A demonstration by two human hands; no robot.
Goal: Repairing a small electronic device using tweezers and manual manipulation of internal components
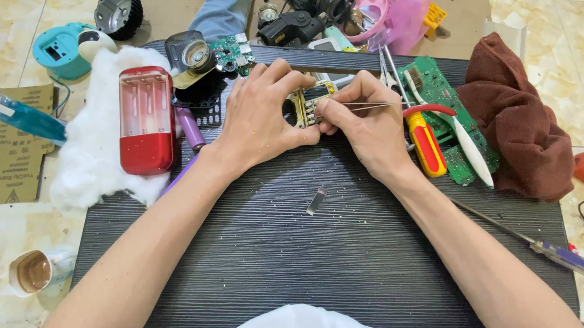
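Centrally, left hand [258,116] fingers gripping a small circuit module [310,102], right hand [361,119] fingers pinching tweezers [367,106], lower left, cup [33,271] holding perhaps brown liquid, red battery case [146,120] empty.

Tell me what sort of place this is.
Probably a home electronics repair spot: a low dark table on a tiled floor, strewn with circuit boards, screwdrivers and opened gadgets.

Small yellowish circuit module [310,102], perhaps a display board, tilted, with thin metal tweezers [367,106] at its edge.
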